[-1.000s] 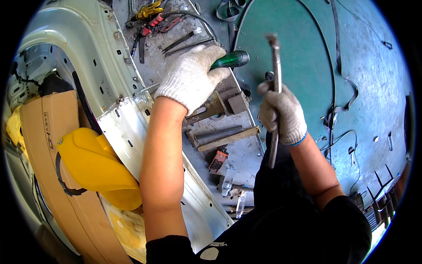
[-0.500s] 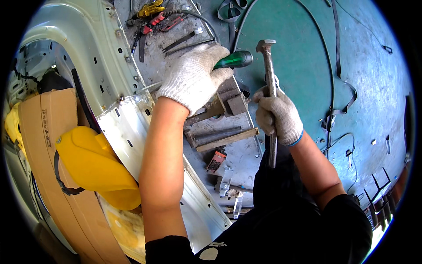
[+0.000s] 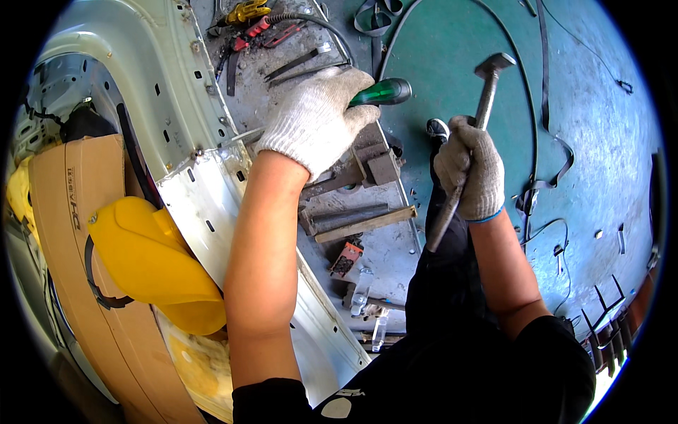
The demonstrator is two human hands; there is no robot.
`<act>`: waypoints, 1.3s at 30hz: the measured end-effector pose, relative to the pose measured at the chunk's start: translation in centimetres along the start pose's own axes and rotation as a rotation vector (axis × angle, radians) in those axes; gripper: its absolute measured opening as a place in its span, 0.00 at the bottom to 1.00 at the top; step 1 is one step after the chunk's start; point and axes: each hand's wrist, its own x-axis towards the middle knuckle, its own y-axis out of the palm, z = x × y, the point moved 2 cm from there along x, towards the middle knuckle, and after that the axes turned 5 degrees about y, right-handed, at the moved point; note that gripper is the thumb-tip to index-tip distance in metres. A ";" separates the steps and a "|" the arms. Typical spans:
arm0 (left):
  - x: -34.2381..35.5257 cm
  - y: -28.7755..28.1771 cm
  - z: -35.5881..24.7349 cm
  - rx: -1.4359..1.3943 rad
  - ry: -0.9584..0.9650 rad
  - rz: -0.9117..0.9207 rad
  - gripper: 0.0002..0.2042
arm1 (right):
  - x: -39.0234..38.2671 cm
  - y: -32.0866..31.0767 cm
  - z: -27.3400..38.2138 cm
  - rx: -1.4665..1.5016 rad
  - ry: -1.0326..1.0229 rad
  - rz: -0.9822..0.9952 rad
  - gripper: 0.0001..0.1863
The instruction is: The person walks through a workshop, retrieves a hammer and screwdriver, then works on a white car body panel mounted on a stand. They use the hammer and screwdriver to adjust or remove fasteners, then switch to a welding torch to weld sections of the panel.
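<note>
My left hand (image 3: pixel 318 116), in a white knit glove, is wrapped round a screwdriver (image 3: pixel 387 92) with a green handle. Its thin metal shank comes out on the left side of the fist and reaches the edge of a pale car body panel (image 3: pixel 212 187); the exact spot where the tip meets it is hard to make out. In my right hand (image 3: pixel 472 166), also gloved, is a steel hammer (image 3: pixel 487 99), gripped around the middle of its shaft. The hammer's head is up and tilted to the right, over the floor, apart from the screwdriver.
A metal bench (image 3: pixel 381 275) carries steel blocks (image 3: pixel 381 168), a wooden strip (image 3: pixel 367 224), pliers and a yellow-handled tool (image 3: pixel 247 10). Left lie a yellow helmet-like shell (image 3: pixel 152 261) and cardboard (image 3: pixel 92 283). Cables and a strap (image 3: pixel 561 152) cross the green floor.
The hammer has swung to the right, its head now farther from the screwdriver and its shaft slanted. My right hand has shifted slightly right. My left hand stays nearly in place.
</note>
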 end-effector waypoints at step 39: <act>-0.1 -0.2 -0.3 -0.065 -0.027 0.080 0.22 | -1.7 -0.1 -1.2 -0.275 0.192 -0.021 0.09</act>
